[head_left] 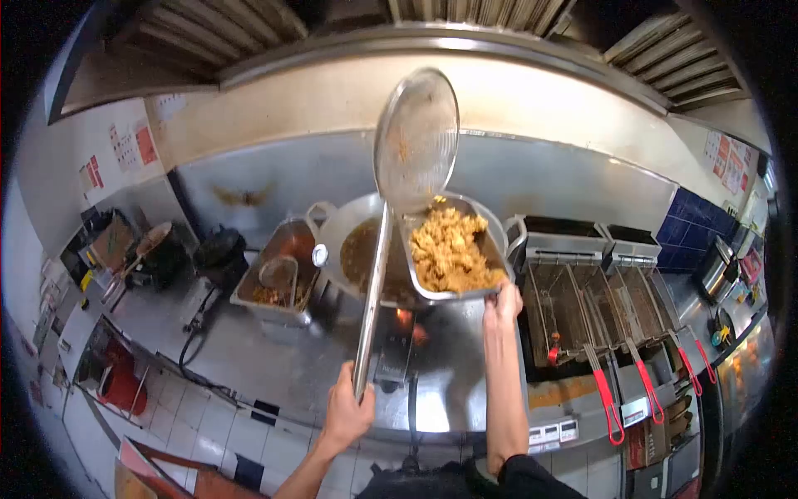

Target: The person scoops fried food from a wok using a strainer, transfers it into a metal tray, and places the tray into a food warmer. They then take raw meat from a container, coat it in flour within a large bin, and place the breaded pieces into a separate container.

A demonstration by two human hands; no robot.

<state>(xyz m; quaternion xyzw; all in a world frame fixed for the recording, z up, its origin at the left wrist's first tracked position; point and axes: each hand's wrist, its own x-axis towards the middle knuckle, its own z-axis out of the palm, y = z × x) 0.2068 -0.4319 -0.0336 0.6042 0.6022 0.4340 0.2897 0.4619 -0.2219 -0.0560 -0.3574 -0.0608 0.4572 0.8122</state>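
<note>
My left hand [349, 416] is closed round the long metal handle of a round mesh strainer [417, 137], which is raised upright above a wide wok [337, 224]. A few crumbs cling to the mesh. With my right hand [504, 306] I grip the near right corner of a rectangular metal tray [443, 294]. Golden-brown fried food [453, 249] fills much of that tray, which is tilted over the right side of the wok. Dark oil [359, 249] shows in the wok, left of the tray. The strainer's rim overlaps the tray's far left corner.
On the right are deep fryers with wire baskets [573, 312] and red handles [608, 407]. A deep metal container [303, 318] with a small strainer stands left of the wok. Dark pans [220, 248] sit farther left. A flame [404, 315] glows at the wok's front.
</note>
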